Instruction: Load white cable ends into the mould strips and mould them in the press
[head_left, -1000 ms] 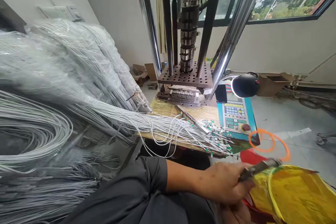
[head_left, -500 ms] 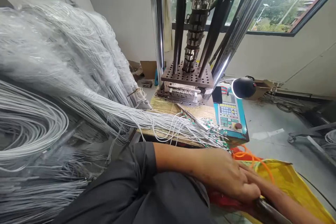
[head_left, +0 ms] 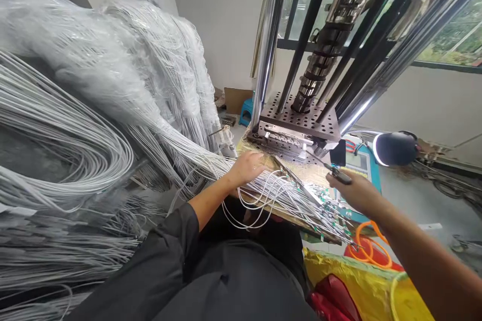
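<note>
My left hand (head_left: 248,166) rests at the bundle of white cables (head_left: 211,159), near the front edge of the bench (head_left: 244,149); its fingers are apart. My right hand (head_left: 354,191) is wrapped round the dark handle of a thin tool (head_left: 341,175), whose slender tip points left at the press's lower plates. Under the perforated plate of the press (head_left: 301,123) sits a metal mould (head_left: 284,141) with small parts in it. A flat metal bar (head_left: 297,180) lies slantwise across the cables, whose ends carry small green pieces.
Plastic-wrapped cable bundles (head_left: 150,55) hang at the left. A round lamp (head_left: 397,148) stands right of the press, beside a teal control panel (head_left: 363,160). An orange hose (head_left: 371,256) and a yellow bag (head_left: 346,273) are at the lower right.
My hands have moved apart from the lower right: the left to the cables, the right up beside the press with the tool. The view has shifted left.
</note>
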